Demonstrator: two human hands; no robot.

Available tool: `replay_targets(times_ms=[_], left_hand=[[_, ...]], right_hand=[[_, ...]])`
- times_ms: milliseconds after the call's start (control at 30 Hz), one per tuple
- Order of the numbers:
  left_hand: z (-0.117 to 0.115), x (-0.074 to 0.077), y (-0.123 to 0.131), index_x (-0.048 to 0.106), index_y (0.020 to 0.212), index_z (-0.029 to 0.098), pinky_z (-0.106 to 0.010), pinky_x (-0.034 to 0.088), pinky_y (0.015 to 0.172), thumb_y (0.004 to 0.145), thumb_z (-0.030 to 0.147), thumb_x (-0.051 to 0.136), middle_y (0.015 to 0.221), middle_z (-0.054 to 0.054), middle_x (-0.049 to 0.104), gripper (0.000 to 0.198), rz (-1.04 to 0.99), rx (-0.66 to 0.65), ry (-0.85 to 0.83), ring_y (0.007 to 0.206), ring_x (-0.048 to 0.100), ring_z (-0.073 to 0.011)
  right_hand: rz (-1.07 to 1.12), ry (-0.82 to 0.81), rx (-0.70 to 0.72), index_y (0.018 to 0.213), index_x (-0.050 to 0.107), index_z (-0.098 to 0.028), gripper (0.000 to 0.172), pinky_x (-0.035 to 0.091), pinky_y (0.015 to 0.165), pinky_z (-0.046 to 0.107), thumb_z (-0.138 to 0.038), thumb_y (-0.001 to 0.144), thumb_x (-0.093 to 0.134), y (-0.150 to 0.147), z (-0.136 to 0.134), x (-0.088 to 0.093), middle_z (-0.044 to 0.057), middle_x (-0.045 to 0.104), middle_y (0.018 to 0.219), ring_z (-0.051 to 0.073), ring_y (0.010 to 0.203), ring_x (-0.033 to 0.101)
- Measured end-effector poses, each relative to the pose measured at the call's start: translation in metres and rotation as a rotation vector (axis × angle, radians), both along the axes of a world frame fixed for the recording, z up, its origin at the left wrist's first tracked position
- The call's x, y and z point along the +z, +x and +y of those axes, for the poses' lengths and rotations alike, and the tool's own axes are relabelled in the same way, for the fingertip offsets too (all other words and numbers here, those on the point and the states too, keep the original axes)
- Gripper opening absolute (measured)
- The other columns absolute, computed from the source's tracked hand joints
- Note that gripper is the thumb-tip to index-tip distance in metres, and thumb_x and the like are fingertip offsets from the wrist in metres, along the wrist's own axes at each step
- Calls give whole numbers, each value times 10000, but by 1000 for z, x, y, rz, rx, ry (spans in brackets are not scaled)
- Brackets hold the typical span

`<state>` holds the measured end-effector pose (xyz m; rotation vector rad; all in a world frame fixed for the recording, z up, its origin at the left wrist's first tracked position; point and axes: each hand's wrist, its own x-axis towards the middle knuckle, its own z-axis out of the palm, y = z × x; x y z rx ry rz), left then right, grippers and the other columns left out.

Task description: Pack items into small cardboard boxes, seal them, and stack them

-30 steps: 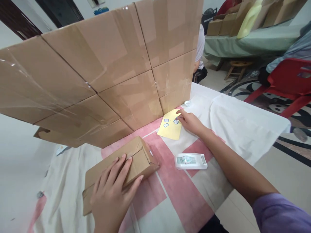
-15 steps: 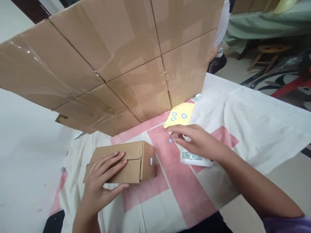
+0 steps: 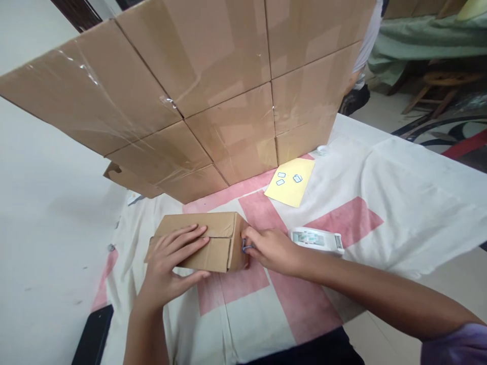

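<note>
A small closed cardboard box point(image 3: 213, 233) lies on the cloth-covered table point(image 3: 380, 172). My left hand point(image 3: 171, 261) rests flat on its top with the fingers spread. My right hand point(image 3: 270, 248) is at the box's right end face, its fingertips pinching a small blue-edged white sticker point(image 3: 245, 247) against that face. Behind, a yellow sheet point(image 3: 291, 185) carries three more such stickers point(image 3: 297, 178). A white handheld device point(image 3: 317, 240) lies just right of my right hand.
A tall wall of taped cardboard panels point(image 3: 213, 76) stands across the back of the table. A small white cap point(image 3: 321, 150) sits by its right foot. A dark object point(image 3: 91, 337) lies at the lower left. A person's sleeve point(image 3: 367, 40) shows behind the wall.
My right hand left the yellow sheet with one sticker, crossed toward me and now presses it at the box's right end. The left hand stayed on the box, which turned slightly.
</note>
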<state>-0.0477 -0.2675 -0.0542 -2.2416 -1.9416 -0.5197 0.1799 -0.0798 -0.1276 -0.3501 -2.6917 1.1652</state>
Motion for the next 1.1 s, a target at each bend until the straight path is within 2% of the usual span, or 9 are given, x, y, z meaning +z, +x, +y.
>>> replay_targets(times_ms=[200, 367, 533, 700, 800, 900, 1000, 1033, 1100], left_hand=[[0, 1, 2, 569, 1378, 290, -494, 431, 1055, 873, 500, 715, 1389, -106, 655, 566, -6, 10, 7, 1315, 567, -324], [2, 2, 4, 575, 1365, 287, -502, 436, 1048, 877, 496, 709, 1379, -109, 659, 547, -15, 17, 9, 1309, 570, -328], [3, 2, 4, 570, 1367, 274, -507, 445, 1038, 886, 488, 701, 1376, -124, 658, 542, -2, 15, 10, 1305, 571, -326], [3, 1, 5, 572, 1366, 285, -505, 455, 1033, 873, 478, 719, 1376, -109, 661, 550, 3, 32, 15, 1299, 579, -330], [3, 0, 6, 571, 1372, 304, -506, 459, 1035, 860, 470, 735, 1385, -93, 659, 563, 3, 48, 22, 1297, 585, -334], [2, -1, 7, 569, 1370, 312, -505, 464, 1028, 857, 475, 736, 1383, -81, 663, 564, 3, 62, 46, 1285, 595, -331], [3, -1, 8, 577, 1357, 316, -495, 466, 1013, 850, 492, 739, 1371, -65, 676, 561, 12, 53, 54, 1277, 604, -327], [3, -1, 8, 582, 1351, 317, -491, 467, 1007, 847, 494, 742, 1367, -59, 680, 558, 15, 50, 59, 1275, 605, -326], [3, -2, 8, 589, 1344, 317, -482, 468, 998, 843, 492, 744, 1368, -51, 680, 553, 16, 46, 74, 1278, 606, -326]], right_hand=[[17, -266, -176, 1147, 601, -199, 247, 469, 685, 279, -146, 912, 660, -2, 0, 6, 18, 786, 924, 199, 827, 733], [41, -396, -194, 1009, 666, -189, 149, 483, 668, 279, -129, 872, 669, -4, -5, -1, 16, 782, 817, 185, 721, 724], [82, -712, -268, 909, 617, -197, 40, 506, 596, 264, -205, 882, 646, -9, -13, -12, 15, 740, 747, 182, 678, 717], [145, -922, -306, 795, 556, -209, 118, 499, 560, 240, -250, 891, 612, -20, -20, -18, -16, 683, 691, 139, 596, 660], [167, -846, -288, 756, 534, -212, 157, 491, 559, 234, -257, 876, 624, -9, -20, -3, -17, 661, 660, 141, 600, 652], [173, -577, -267, 815, 595, -210, 99, 484, 556, 235, -268, 892, 618, 25, 8, 36, -1, 690, 704, 150, 619, 654], [135, -288, -580, 804, 641, -196, 86, 449, 524, 219, -234, 881, 640, 54, 74, 73, 20, 699, 709, 134, 588, 631], [51, -218, -687, 787, 644, -190, 88, 402, 480, 211, -220, 867, 665, 57, 100, 78, 14, 675, 652, 118, 528, 581], [-186, -203, -762, 729, 620, -179, 157, 329, 418, 216, -218, 854, 707, 50, 149, 75, 8, 634, 578, 88, 422, 467]])
